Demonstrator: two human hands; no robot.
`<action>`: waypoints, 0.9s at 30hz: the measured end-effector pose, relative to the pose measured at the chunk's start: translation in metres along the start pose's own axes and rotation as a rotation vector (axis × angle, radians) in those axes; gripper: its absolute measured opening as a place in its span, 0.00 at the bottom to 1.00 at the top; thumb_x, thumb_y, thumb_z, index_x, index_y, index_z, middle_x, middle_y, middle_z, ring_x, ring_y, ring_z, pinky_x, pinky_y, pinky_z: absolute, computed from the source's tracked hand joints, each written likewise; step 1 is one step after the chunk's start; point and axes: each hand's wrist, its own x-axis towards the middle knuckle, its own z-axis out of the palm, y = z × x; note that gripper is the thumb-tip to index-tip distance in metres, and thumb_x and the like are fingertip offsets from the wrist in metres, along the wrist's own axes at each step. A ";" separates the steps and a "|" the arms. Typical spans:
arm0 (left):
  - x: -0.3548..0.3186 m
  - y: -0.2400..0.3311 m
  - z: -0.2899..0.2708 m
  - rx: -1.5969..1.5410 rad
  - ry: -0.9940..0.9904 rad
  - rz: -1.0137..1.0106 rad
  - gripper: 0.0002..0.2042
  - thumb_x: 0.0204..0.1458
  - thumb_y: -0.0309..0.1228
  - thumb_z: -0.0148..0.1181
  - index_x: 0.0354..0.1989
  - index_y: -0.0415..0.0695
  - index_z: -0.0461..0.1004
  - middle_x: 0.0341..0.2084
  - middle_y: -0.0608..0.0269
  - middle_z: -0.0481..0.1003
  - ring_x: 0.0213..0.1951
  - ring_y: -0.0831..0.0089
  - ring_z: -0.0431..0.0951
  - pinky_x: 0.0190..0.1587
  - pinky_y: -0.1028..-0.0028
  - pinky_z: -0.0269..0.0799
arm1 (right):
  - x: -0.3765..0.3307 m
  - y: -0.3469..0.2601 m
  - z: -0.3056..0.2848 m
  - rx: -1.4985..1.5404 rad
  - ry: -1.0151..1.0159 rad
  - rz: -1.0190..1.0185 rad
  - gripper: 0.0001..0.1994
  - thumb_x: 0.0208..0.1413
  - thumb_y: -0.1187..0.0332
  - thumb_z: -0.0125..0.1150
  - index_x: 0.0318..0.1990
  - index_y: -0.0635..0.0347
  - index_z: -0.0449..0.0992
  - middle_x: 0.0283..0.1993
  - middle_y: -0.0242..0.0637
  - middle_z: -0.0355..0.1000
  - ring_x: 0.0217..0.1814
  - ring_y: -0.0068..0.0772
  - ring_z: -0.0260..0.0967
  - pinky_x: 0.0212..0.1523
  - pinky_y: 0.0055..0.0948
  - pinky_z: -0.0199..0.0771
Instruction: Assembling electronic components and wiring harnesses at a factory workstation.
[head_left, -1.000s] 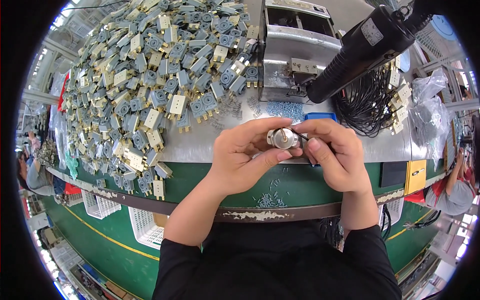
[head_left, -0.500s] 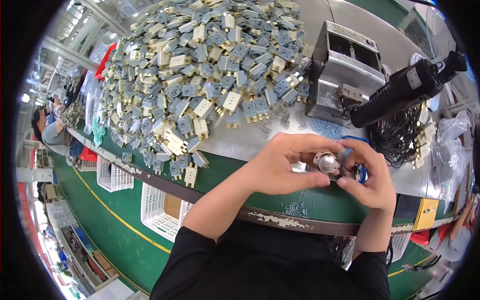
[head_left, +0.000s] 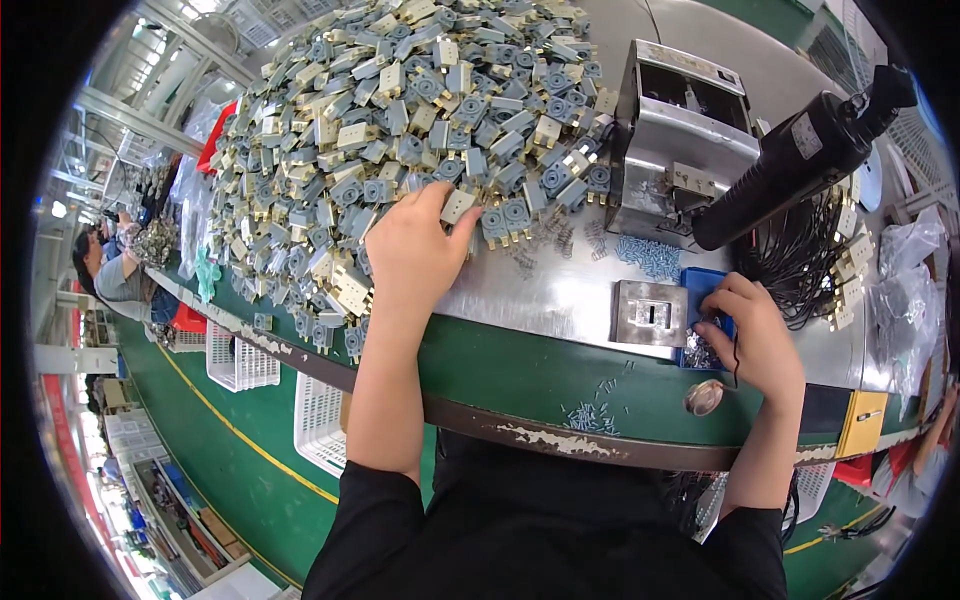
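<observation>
My left hand (head_left: 413,250) reaches into the edge of a big heap of small grey and cream plastic parts (head_left: 390,120) and its fingertips pinch a cream part (head_left: 458,206). My right hand (head_left: 752,335) rests over a small blue tray (head_left: 700,285) of tiny metal pieces, fingers bent into it; what they hold I cannot tell. A round metal part (head_left: 704,397) lies on the green table edge just below that hand. A square metal block with a slot (head_left: 650,313) sits between my hands.
A grey metal machine (head_left: 680,150) stands behind the block, with a black powered screwdriver (head_left: 800,160) hanging over it. Loose screws (head_left: 650,256) and springs (head_left: 545,240) lie on the steel top. Black wires (head_left: 800,270) lie right. Another person (head_left: 110,265) sits far left. White crates (head_left: 240,360) stand below.
Both hands held a round metal part together before. Now they are apart: the left has gone to the heap, the right to the blue tray, and the round part lies on the table edge.
</observation>
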 end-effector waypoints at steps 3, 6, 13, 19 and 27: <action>-0.002 -0.004 0.000 -0.030 -0.011 0.026 0.18 0.54 0.37 0.68 0.51 0.41 0.77 0.37 0.56 0.80 0.34 0.60 0.82 0.36 0.67 0.76 | -0.003 0.001 0.008 0.005 0.026 -0.006 0.07 0.47 0.77 0.67 0.34 0.65 0.75 0.37 0.43 0.69 0.40 0.52 0.66 0.45 0.42 0.67; -0.004 0.006 -0.013 -0.516 -0.097 -0.134 0.22 0.60 0.33 0.64 0.60 0.38 0.70 0.43 0.54 0.79 0.37 0.65 0.83 0.36 0.69 0.77 | -0.004 0.002 0.010 0.015 0.022 0.002 0.05 0.47 0.80 0.63 0.32 0.64 0.75 0.36 0.43 0.70 0.40 0.52 0.65 0.45 0.42 0.67; -0.024 0.054 -0.019 -1.714 -0.424 -0.095 0.32 0.61 0.32 0.63 0.70 0.34 0.56 0.50 0.50 0.73 0.43 0.59 0.83 0.44 0.63 0.85 | -0.007 0.008 0.011 0.020 0.031 0.022 0.06 0.48 0.83 0.60 0.33 0.65 0.73 0.36 0.45 0.69 0.40 0.52 0.65 0.45 0.42 0.67; -0.024 0.077 -0.022 -1.655 -0.543 0.019 0.28 0.61 0.27 0.61 0.68 0.37 0.58 0.52 0.46 0.72 0.48 0.52 0.83 0.47 0.62 0.85 | -0.011 0.010 0.012 0.213 0.279 -0.016 0.06 0.50 0.84 0.59 0.35 0.67 0.71 0.35 0.43 0.70 0.36 0.47 0.70 0.39 0.35 0.70; -0.032 0.101 0.004 -1.770 -0.532 -0.049 0.28 0.62 0.26 0.60 0.68 0.40 0.55 0.50 0.48 0.73 0.50 0.54 0.82 0.47 0.64 0.84 | -0.018 0.024 0.011 0.451 0.464 -0.132 0.07 0.55 0.88 0.59 0.39 0.69 0.76 0.33 0.39 0.77 0.32 0.28 0.79 0.35 0.22 0.76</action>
